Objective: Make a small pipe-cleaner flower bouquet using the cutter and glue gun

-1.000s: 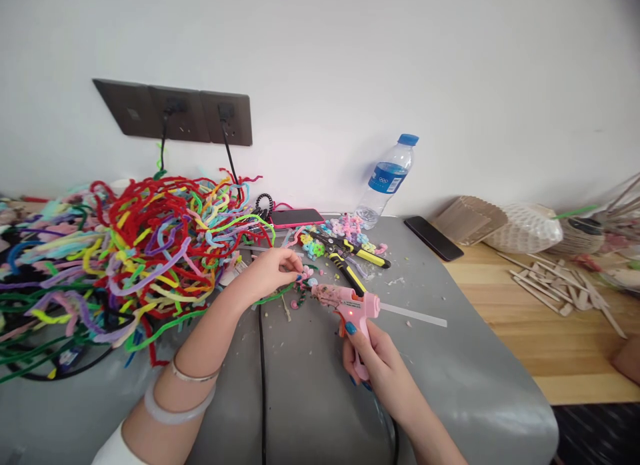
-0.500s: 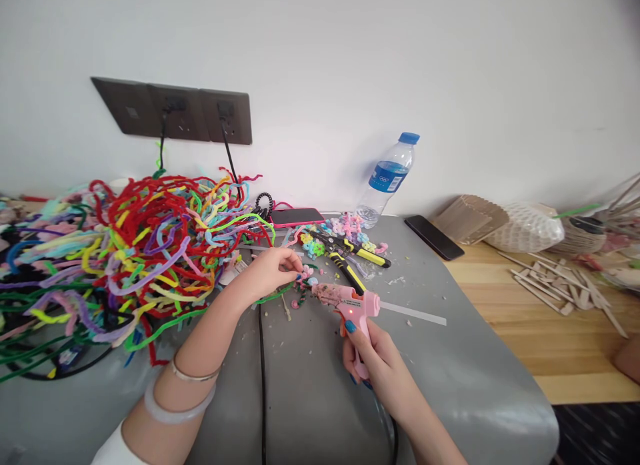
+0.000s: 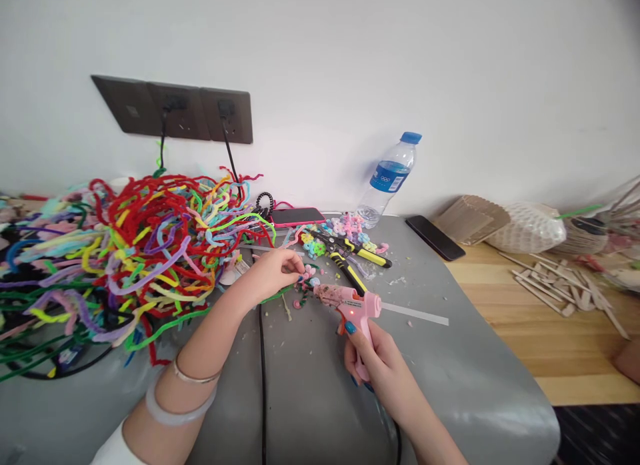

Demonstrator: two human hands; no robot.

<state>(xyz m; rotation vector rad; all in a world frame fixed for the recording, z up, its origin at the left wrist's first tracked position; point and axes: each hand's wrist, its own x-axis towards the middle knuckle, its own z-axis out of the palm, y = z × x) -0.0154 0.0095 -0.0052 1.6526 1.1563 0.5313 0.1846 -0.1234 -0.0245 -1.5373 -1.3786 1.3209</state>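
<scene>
My right hand (image 3: 376,362) grips the handle of a pink glue gun (image 3: 350,304), finger on the trigger, with a clear glue stick (image 3: 415,314) poking out of its back. The nozzle points left at a small pink and green pipe-cleaner piece (image 3: 305,284) on the grey table (image 3: 465,358). My left hand (image 3: 273,272) pinches that piece with its fingertips, right beside the nozzle. A bangle and a thin bracelet sit on my left wrist.
A large tangle of coloured pipe cleaners (image 3: 125,245) fills the left. Yellow-handled pliers (image 3: 350,255), pastel pieces (image 3: 350,226), a red phone (image 3: 296,216), a water bottle (image 3: 389,178) and a black phone (image 3: 434,237) lie behind. Wooden sticks (image 3: 555,285) cover the right bench. A black cord (image 3: 262,378) runs toward me.
Hardly anything has moved. My left hand has shifted very slightly right on the small piece; the glue gun stays at the same spot.
</scene>
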